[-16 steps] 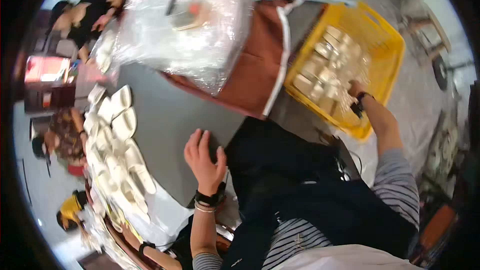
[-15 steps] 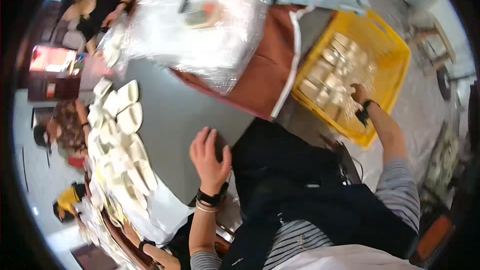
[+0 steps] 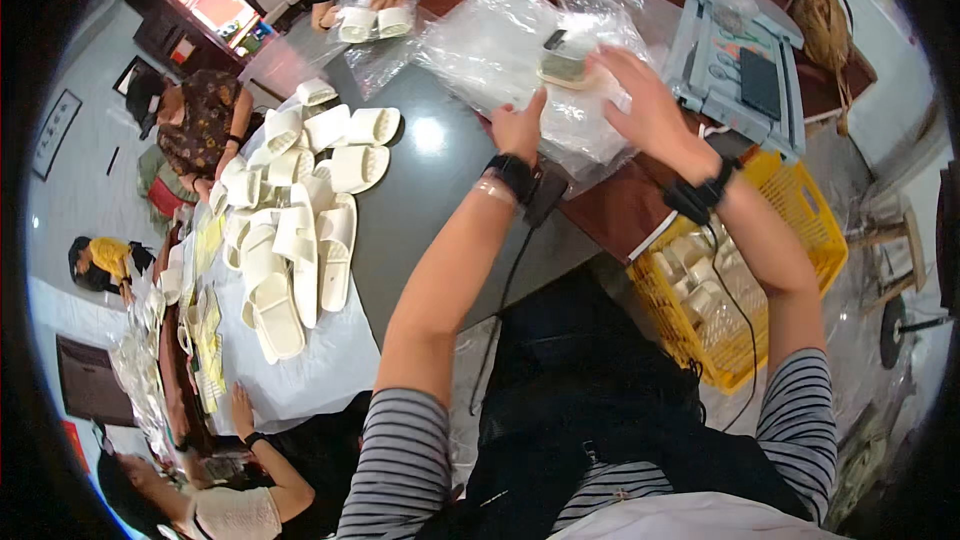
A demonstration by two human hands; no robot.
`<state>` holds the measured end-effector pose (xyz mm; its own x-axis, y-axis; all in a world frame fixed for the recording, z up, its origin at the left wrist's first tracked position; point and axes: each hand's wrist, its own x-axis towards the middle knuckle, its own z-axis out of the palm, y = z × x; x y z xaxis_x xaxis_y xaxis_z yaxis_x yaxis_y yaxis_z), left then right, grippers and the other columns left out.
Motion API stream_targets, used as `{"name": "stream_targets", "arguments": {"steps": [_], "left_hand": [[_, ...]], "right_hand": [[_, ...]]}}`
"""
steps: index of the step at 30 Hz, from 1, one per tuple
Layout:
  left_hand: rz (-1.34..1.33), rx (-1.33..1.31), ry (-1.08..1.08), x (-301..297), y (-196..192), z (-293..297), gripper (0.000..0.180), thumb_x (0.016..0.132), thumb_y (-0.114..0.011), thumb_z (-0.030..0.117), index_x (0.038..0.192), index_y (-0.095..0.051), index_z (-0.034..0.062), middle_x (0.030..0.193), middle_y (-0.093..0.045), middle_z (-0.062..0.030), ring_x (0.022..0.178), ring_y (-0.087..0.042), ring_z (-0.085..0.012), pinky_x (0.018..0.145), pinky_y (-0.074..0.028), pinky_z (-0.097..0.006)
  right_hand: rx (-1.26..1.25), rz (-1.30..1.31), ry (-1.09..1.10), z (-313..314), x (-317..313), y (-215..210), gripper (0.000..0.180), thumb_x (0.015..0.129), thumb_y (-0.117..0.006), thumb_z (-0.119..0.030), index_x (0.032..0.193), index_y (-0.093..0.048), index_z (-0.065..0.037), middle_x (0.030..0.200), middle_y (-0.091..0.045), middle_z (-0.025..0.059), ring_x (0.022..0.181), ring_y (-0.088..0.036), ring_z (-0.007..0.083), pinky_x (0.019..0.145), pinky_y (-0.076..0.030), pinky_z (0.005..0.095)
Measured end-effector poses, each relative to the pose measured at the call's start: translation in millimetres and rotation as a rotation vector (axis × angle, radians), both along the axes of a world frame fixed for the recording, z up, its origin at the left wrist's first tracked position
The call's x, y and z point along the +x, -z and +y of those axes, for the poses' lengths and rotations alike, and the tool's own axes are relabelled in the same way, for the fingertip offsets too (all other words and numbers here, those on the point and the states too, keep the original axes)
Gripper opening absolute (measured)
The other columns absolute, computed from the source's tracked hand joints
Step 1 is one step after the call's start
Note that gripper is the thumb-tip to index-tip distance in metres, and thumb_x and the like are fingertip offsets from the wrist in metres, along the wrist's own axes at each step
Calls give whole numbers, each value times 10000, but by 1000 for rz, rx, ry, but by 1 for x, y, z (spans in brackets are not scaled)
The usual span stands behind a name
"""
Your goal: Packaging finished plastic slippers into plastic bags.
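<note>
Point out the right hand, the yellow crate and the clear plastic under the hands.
Right hand (image 3: 648, 108), head view: back of the hand.
Yellow crate (image 3: 812, 220), head view: its right-hand wall.
Clear plastic (image 3: 490, 45), head view: upper surface.

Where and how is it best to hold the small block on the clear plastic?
Probably across its left and right sides, from above: the small block rises above the clear plastic, its left side bare, the right hand close at right.

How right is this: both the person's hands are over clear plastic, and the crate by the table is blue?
The colour is wrong: the head view shows a yellow crate. The left hand and right hand are both over clear plastic, as stated.
</note>
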<state>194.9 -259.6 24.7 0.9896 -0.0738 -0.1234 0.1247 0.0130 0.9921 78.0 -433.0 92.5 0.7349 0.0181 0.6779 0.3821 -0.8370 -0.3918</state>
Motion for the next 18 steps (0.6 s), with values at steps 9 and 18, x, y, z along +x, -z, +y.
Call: {"name": "stream_targets", "arguments": {"steps": [9,18], "left_hand": [[-150,720,22,17,31,-22,557,725,-801,340,1086,-608,-37,1107,-673,-243,1051,-645,-384,919,-502,-440],[-331,466,-146,27,53,9,255,838,-685,245,888,-703,-4,855,-723,-178,827,-700,-331,785,-538,-401]], "right_hand": [[118,545,268,-60,135,64,1003,675,-842,-441,1468,-380,-35,1435,-388,312,1277,-483,419,1067,-426,423],[177,587,93,-27,142,50,968,716,-839,-365,1480,-356,-18,1318,-514,224,1135,-585,342,967,-477,437]]}}
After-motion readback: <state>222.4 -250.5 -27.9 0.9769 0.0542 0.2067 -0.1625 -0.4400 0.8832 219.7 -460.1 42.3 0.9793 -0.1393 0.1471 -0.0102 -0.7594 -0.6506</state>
